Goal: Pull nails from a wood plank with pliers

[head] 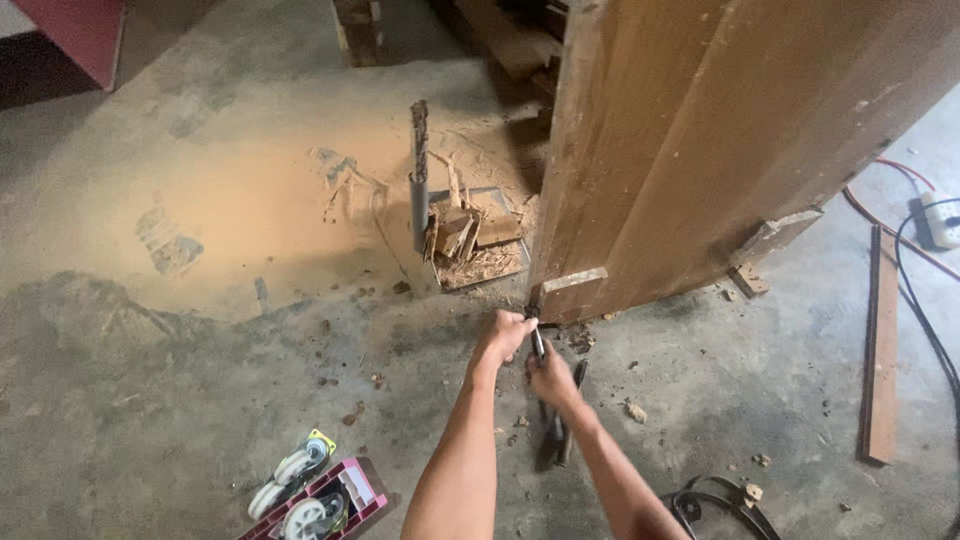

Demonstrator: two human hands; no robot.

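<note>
Reaching down toward the bottom corner of a large wooden cabinet, both hands meet at a small pale wooden block fixed to the cabinet's lower edge. The left hand is clenched just below that block, its knuckles nearly against the cabinet's base, gripping the top of a slim metal tool. The right hand sits just beneath the left, a little farther from the cabinet, closed around the same tool lower down; dark handles hang from it toward the concrete floor. What kind of tool it is cannot be told with certainty, as the hands hide most of it.

A second pale block is fastened farther along the cabinet's lower edge, on the right. Left of the cabinet's corner lies a heap of splintered wood scraps with a grey upright pipe beside it, all on a wide spread of sawdust. Well away from the cabinet, near the bottom of the view, two caster wheels rest by a red tray. To the cabinet's right, a long wooden strip and black cables lie on the floor.
</note>
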